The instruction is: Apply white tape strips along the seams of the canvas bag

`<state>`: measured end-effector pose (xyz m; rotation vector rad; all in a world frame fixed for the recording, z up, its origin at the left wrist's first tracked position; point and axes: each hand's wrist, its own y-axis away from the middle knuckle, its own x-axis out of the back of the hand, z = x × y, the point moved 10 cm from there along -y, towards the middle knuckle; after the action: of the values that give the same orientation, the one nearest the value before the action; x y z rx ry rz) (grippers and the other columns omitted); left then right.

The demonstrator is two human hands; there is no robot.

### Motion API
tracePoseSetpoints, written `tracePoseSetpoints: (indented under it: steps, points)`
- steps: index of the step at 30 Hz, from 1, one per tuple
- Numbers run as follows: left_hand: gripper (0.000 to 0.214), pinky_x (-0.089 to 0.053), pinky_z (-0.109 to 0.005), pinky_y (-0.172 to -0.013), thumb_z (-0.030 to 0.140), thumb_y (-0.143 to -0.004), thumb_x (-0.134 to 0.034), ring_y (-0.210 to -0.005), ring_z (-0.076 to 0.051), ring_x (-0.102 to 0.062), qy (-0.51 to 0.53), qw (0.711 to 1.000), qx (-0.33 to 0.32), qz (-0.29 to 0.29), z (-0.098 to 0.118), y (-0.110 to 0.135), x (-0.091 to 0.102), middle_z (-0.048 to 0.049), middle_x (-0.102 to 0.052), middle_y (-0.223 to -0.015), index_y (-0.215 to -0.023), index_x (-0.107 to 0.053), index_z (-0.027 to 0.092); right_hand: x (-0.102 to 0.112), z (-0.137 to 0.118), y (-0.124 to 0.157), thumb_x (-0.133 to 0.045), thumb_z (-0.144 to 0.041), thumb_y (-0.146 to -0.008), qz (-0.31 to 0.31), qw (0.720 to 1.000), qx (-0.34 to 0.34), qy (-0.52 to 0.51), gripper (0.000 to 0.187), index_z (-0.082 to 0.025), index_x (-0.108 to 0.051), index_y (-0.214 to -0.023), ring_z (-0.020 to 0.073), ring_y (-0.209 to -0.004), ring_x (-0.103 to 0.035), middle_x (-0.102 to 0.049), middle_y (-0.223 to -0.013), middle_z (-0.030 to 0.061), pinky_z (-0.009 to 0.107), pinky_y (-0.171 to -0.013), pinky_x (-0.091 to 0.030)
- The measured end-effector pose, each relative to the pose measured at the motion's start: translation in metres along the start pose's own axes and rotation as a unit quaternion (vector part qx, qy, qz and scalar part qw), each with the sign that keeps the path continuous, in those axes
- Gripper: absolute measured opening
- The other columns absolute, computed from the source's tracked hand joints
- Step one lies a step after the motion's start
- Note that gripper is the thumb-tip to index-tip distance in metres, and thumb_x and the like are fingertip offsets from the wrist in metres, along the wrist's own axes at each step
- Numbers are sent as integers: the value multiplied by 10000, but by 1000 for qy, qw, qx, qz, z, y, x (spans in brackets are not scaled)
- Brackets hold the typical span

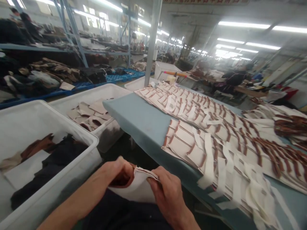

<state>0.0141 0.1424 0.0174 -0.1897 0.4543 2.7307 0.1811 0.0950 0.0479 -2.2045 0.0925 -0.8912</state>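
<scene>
My left hand [115, 174] and my right hand [165, 191] meet low in the view, both closed on a small stack of cut leather pieces [136, 187], pale on one face and brown on the other. The left hand's fingers curl over the stack's brown top edge, and the right hand pinches its right edge. The stack is held over my lap, just short of the near edge of a blue-grey table [141, 119]. Rows of overlapping pale pieces with brown edges [216, 127] cover most of that table.
Two white plastic bins stand to the left: the near bin [79, 166] holds dark and brown scraps, the far bin [96, 95] holds tan cut pieces. Shelving with piled material [48, 73] runs behind. A person [237, 78] sits at a far table on the right.
</scene>
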Motion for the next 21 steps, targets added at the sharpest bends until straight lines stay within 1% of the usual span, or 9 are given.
tracePoseSetpoints:
  steps: [3,5,7,9,10,12,14,18,21]
  points:
    - [333,-502,-262,-724,525,-958,-775,-823,-220,-654,-154,987,-28,-41,-4,12,-6,-19,-768,-871,-913,-784,195,-5,-3,14,-514,-306,-1195,-40,999,-23,12,319,-209,-682,-941,143,-608,-702,-719,-737,9,262,-596,-458]
    - [316,-486,-267,-715,503,-1012,-680,-825,-215,-644,-225,972,-44,-52,-7,13,-11,-9,-751,-885,-956,-769,206,-8,-4,23,-531,-274,-1173,-59,997,-46,8,292,-205,-692,-940,142,-610,-697,-717,-742,9,265,-594,-449]
    - [348,-482,-273,-706,509,-1033,-616,-801,-210,-632,-238,968,-62,-48,-9,10,-13,-5,-728,-860,-927,-748,205,-12,-2,29,-557,-265,-1140,-82,992,-87,-26,249,-207,-701,-945,146,-630,-685,-716,-760,10,268,-604,-449]
    - [332,-489,-276,-711,470,-1027,-584,-792,-208,-635,-239,967,-85,-36,-8,6,-14,-5,-729,-848,-896,-739,207,-15,4,32,-611,-319,-1092,-100,975,-162,-111,184,-215,-703,-972,147,-642,-655,-707,-779,2,264,-605,-455]
    - [312,-491,-275,-710,436,-1017,-577,-785,-207,-639,-241,965,-95,-32,-7,5,-14,-5,-733,-840,-878,-740,208,-15,8,32,-643,-373,-1065,-103,959,-207,-161,183,-218,-695,-981,146,-645,-634,-697,-787,-3,260,-602,-458]
    - [281,-494,-268,-703,379,-1000,-575,-778,-205,-652,-249,962,-109,-34,-5,6,-17,-5,-747,-834,-859,-752,211,-17,14,29,-707,-492,-1004,-107,918,-290,-248,276,-221,-667,-968,143,-651,-587,-668,-800,-10,256,-598,-459]
    - [263,-497,-257,-698,343,-1000,-585,-779,-200,-661,-256,959,-113,-47,-4,8,-21,-2,-759,-831,-854,-763,215,-23,14,22,-769,-578,-948,-134,878,-343,-307,382,-224,-628,-924,137,-654,-539,-626,-783,-21,256,-596,-438]
    - [261,-492,-229,-672,321,-1008,-613,-739,-175,-651,-246,959,-125,-63,-1,15,-24,16,-744,-781,-811,-750,219,-42,9,12,-875,-700,-850,-217,802,-393,-394,569,-232,-553,-836,115,-641,-436,-527,-712,-61,252,-582,-347]
    - [286,-491,-224,-659,316,-1023,-598,-714,-167,-655,-241,958,-138,-69,2,18,-26,20,-745,-771,-815,-769,219,-55,7,15,-915,-775,-776,-245,747,-411,-462,670,-229,-528,-808,97,-633,-377,-485,-702,-80,248,-580,-323]
